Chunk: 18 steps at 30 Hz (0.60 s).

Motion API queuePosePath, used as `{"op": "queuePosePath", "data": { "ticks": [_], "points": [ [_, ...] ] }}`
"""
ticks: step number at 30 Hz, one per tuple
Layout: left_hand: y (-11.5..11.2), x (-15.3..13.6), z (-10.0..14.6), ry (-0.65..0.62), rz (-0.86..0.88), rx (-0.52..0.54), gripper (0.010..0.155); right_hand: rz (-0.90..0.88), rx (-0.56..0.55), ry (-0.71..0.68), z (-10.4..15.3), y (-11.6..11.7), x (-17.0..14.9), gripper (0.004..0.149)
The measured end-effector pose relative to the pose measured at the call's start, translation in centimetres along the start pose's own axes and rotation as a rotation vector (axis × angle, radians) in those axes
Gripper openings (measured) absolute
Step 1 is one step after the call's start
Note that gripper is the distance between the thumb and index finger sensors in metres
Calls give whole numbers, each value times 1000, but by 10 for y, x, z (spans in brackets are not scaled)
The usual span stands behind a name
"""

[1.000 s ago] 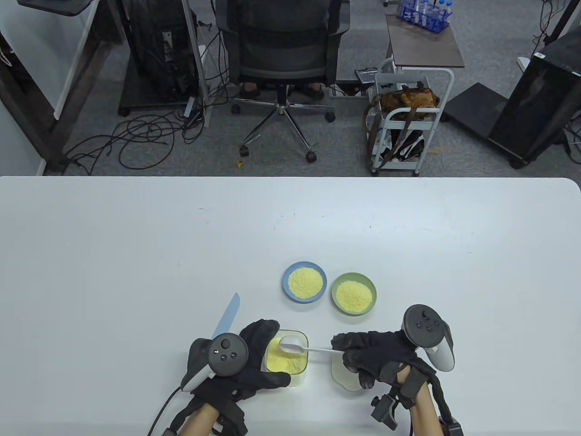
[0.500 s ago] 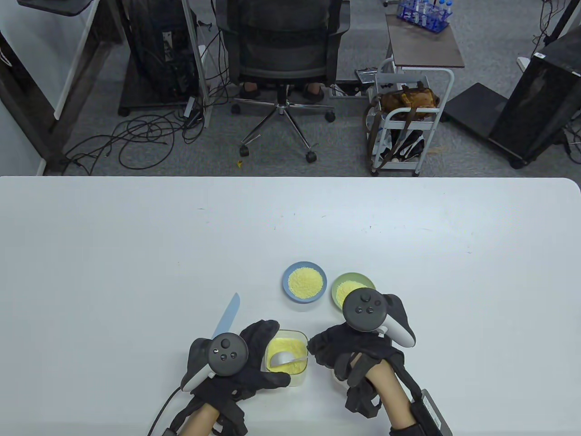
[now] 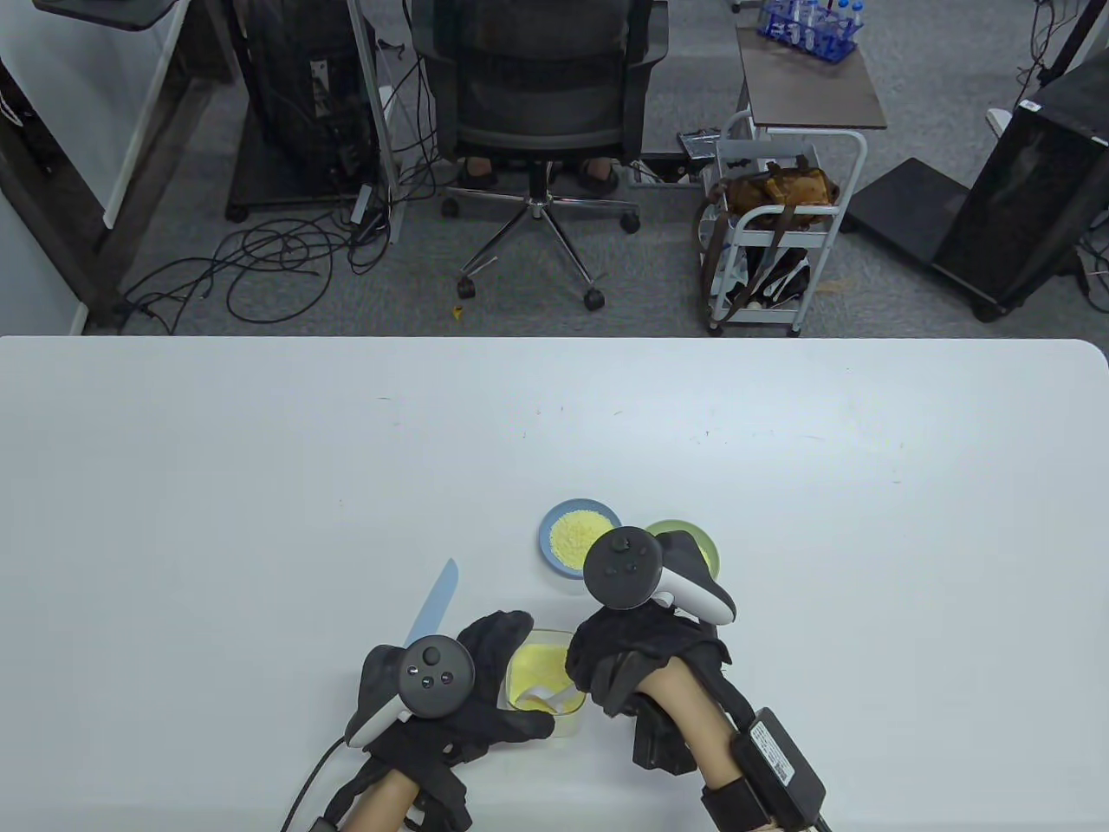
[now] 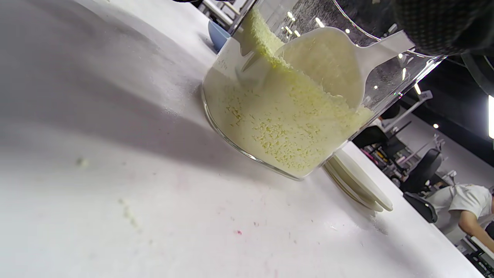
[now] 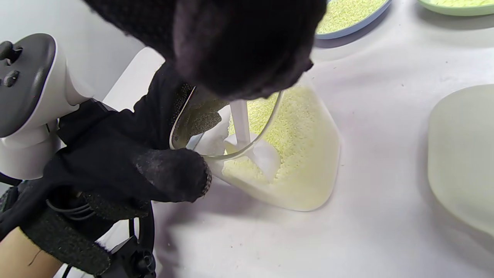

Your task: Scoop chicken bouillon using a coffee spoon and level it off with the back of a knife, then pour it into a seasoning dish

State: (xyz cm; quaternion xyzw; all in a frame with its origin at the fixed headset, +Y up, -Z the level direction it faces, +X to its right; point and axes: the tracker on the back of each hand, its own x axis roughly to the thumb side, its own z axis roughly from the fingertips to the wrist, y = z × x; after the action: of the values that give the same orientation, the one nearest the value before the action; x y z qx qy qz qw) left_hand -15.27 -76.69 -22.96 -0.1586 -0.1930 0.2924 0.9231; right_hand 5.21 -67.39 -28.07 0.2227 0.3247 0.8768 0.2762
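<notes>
A clear glass container (image 3: 548,685) of yellow chicken bouillon (image 5: 293,154) is gripped by the left hand (image 3: 468,685), whose fingers are curled round its wall, and it is seen tipped on the tabletop (image 3: 260,520). The white coffee spoon (image 4: 328,65) is pinched at its handle by the right hand (image 3: 637,663), with the bowl dug into the granules inside the container. The pale blue knife (image 3: 433,602) lies untouched on the tabletop just beyond the left hand. A blue dish (image 3: 554,542) and a green dish (image 3: 706,546), both already holding granules, stand just beyond the container, partly hidden by the right hand's tracker.

Granules could be spilled if the heaped spoon were lifted too quickly over the tilted rim. The container could slip if the left hand's hold were loosened. When the knife is fetched, the container would be left unsupported and might rock back.
</notes>
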Motion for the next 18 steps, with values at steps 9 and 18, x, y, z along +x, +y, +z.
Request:
{"op": "queuePosePath", "data": {
  "ticks": [9,18],
  "points": [
    [0,0,0,2,-4,-8,109,-235,113,-41,-8,2,-29,38],
    [0,-1,0,4,-2,-12,110,-545,87,-79,-9,11,-65,39]
  ]
}}
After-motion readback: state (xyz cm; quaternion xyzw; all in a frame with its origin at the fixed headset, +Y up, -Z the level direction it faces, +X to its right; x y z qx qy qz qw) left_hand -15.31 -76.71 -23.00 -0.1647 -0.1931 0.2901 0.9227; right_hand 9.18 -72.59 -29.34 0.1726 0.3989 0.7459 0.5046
